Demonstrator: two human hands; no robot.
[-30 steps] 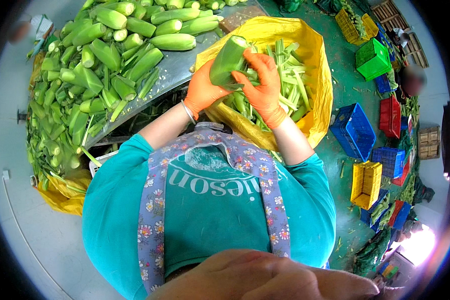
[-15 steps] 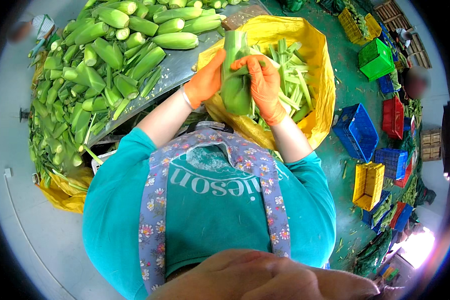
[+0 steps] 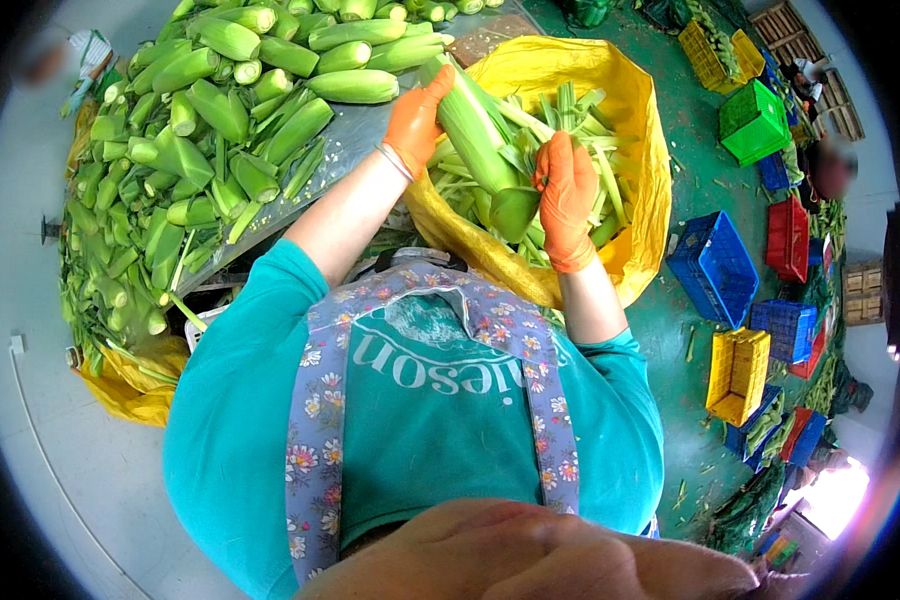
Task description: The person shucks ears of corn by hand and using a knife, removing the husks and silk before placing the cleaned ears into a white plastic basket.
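My left hand [image 3: 416,122], in an orange glove, is wrapped round a green ear of corn [image 3: 470,132]. The ear tilts over the left part of an open yellow sack [image 3: 652,160]. A broad husk leaf [image 3: 513,212] hangs loose at its lower end. My right hand [image 3: 568,195], gloved the same way, is closed beside the ear, with strips of corn husk at its fingertips; its grip is partly hidden. Pale green husk leaves and strips [image 3: 610,175] lie inside the sack.
A big heap of unshucked corn [image 3: 205,150] covers much of the metal table [image 3: 355,135] on the left. To the right, a blue crate [image 3: 712,265], a yellow crate [image 3: 737,375], a green crate [image 3: 760,122] and a red crate [image 3: 787,237] stand on the green floor [image 3: 670,420].
My right hand has moved right and slightly down, away from the ear. My left hand has shifted a little left, and the ear now leans more, its top toward the left.
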